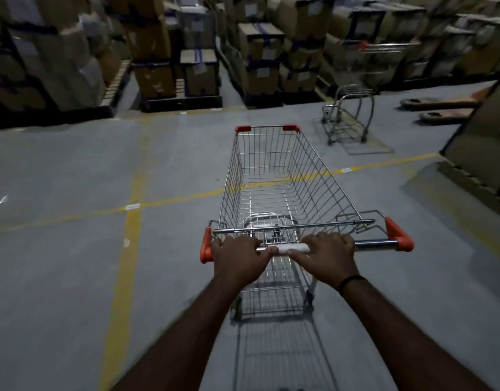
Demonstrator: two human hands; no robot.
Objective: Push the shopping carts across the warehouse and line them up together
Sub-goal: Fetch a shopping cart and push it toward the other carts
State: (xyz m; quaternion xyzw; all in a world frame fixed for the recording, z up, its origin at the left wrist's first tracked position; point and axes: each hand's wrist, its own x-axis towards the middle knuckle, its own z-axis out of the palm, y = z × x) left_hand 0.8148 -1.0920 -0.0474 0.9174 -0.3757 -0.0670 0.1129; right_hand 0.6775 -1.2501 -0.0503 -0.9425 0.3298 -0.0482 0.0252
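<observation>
**A:** Grip status?

**B:** Both hands are on the handle bar [375, 244] of the cart [322, 187]. The left hand [237, 256] is wrapped over it next to the left orange end cap. The right hand [327, 256] is wrapped over it nearer the middle, with the thumb tips almost meeting. Fingers are curled around the bar on both sides. There's a dark wristband [350, 282] on the right wrist.

**A:** Cart position?

**B:** Directly ahead of the person on the grey floor [60, 179], nose pointing away and basket empty. It straddles one of the yellow lines [133, 193], which runs under the basket about mid-length.

**A:** Other cart?

**B:** The second cart [349, 117] is ahead and to the right, well apart from the first, close to the stacked goods. Its lower frame and wheels are readable. The top is motion-smeared, and a blurred red-tipped bar higher up is probably its handle, but I can't confirm.

**A:** Surroundings?

**B:** Cardboard boxes [260, 52] are stacked high on pallets [181, 103] across the far side, with narrow aisles between the stacks. Orange pallet jack forks [440, 104] lie flat on the floor at the right, beyond the second cart. Another pallet load sits at the right edge, partly cut off.
</observation>
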